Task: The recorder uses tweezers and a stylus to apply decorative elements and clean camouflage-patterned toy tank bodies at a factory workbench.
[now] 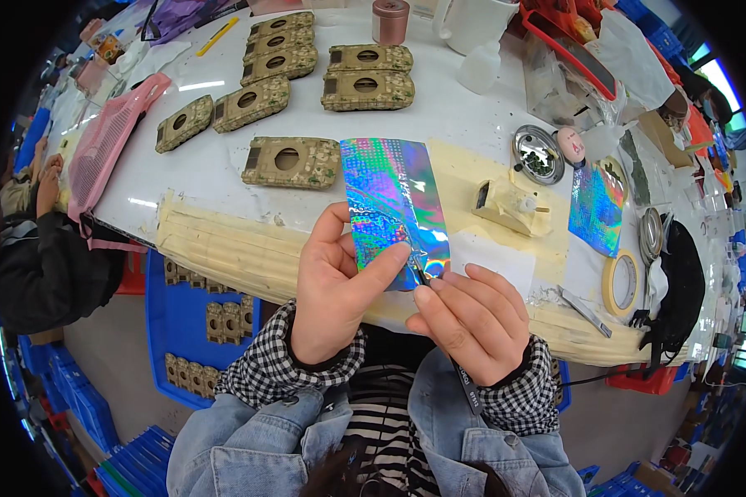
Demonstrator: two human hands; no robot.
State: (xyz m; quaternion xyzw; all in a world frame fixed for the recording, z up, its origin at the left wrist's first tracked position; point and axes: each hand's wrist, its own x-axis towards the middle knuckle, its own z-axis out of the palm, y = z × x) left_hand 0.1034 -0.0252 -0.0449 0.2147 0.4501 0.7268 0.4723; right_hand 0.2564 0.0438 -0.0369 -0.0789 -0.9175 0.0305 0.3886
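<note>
My left hand pinches a shiny holographic sheet covered with small raised marks, thumb across its front. Black tweezers are gripped in my right hand, their tips touching the sheet's lower part near my left thumb. Whether anything sits between the tips is too small to tell. Just beyond my left hand lies a camouflage-painted model tank hull with a round hole in its top. Several similar hulls stand farther back on the white table.
To the right are a masking-tape-wrapped block, a round metal dish with dark bits, another holographic sheet, a tape roll and a craft knife. A pink basket stands left, beside another person's arm. Below, a blue tray holds more hulls.
</note>
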